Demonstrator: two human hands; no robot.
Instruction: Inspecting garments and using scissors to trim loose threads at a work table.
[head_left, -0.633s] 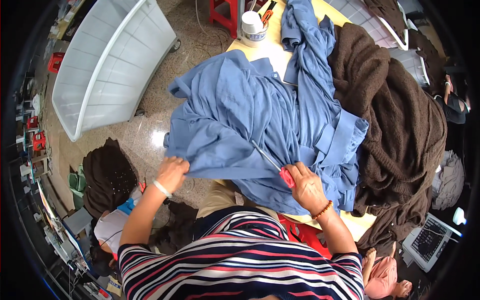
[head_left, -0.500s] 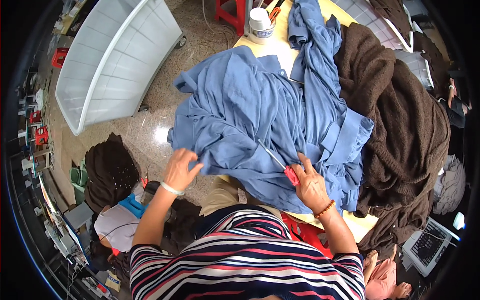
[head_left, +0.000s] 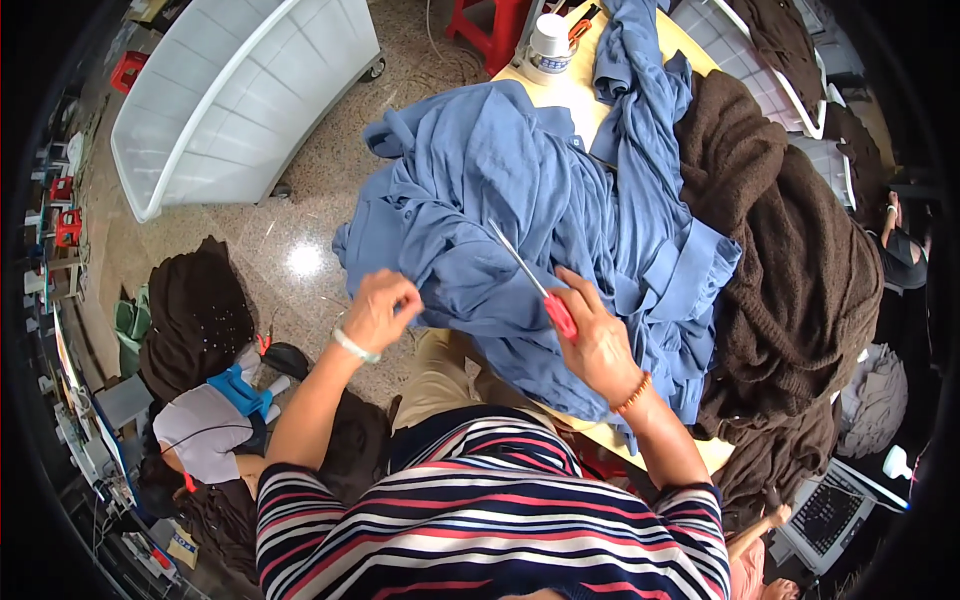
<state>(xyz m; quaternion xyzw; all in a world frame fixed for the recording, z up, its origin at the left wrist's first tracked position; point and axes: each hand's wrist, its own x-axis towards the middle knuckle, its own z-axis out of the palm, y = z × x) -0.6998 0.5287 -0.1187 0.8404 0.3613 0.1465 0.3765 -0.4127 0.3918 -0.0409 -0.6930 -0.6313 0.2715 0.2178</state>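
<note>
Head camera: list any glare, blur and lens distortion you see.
Head view: a bright glare spot on the polished speckled stone floor; the white plastic bin's straight edges bow toward the dark circular rim; the left hand looks slightly smeared, while the red-handled scissors in the right hand stay fairly sharp.

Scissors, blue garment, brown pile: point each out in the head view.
scissors (head_left: 530, 280), head view, on the blades near the red handle.
blue garment (head_left: 500, 180), head view, on its bunched middle.
brown pile (head_left: 790, 260), head view, on its top folds.
</note>
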